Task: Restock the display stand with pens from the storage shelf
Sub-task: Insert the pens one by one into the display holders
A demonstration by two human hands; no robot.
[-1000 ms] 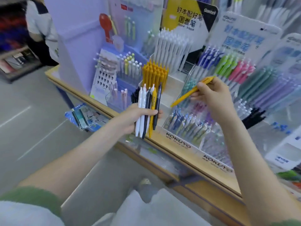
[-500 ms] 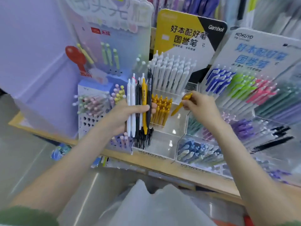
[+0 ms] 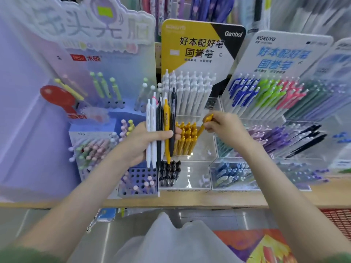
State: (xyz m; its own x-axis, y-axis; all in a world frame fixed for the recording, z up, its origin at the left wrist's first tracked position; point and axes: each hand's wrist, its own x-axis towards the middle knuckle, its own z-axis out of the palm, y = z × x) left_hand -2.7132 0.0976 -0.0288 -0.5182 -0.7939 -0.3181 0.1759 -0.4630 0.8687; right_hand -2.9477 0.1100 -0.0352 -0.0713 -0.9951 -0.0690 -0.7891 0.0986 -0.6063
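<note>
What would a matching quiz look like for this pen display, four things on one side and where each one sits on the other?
Things:
1. single yellow pen
2. mixed pen bundle
3. white pens
4. black pens

Places:
A. in the lowest front clear bin
B. gripped in the left hand
C. pinched in the right hand
D. back row under the yellow sign

Pairs: 1-C, 2-B, 3-D, 4-A.
</note>
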